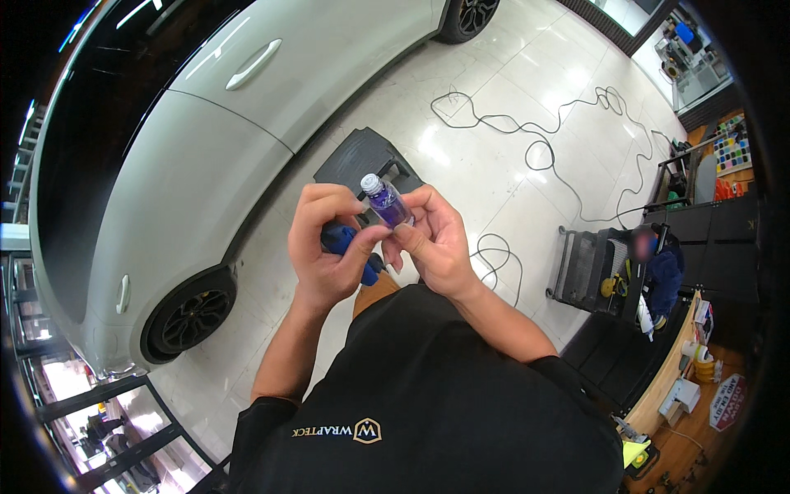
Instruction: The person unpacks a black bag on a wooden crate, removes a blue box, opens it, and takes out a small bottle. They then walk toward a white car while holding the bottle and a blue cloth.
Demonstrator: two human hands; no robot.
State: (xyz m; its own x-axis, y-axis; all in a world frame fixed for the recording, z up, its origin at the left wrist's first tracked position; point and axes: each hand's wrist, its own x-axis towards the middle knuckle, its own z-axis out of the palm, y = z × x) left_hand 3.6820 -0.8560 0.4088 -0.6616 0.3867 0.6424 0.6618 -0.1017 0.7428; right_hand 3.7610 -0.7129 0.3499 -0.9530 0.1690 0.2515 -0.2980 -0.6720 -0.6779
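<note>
Bottle: a small clear bottle [387,203] with purple liquid and a white cap sits up in front of the person's chest, above the floor [527,99]. It leans a bit to the left, cap on top.

Right hand: the right hand [436,243] holds the bottle from the right side. Its fingers [428,202] curl around the glass and pinch it, likely so the liquid stays in and the side faces the eyes.

Left hand: the left hand [325,247] is just beside the right one. Its thumb reaches over and touches near the bottom of the bottle. The other fingers wrap tight around a blue tool [341,240], probably to keep it out of the way.

Arms: both forearms come up from the lower edge, elbows bent, wrists close together, hands touching.

Around: a white car [189,140] stands to the left. A dark step stool [362,156] sits on the floor behind the hands. A black cord [527,140] loops over the tiles. A black cart [588,267] stands at the right, well apart.
</note>
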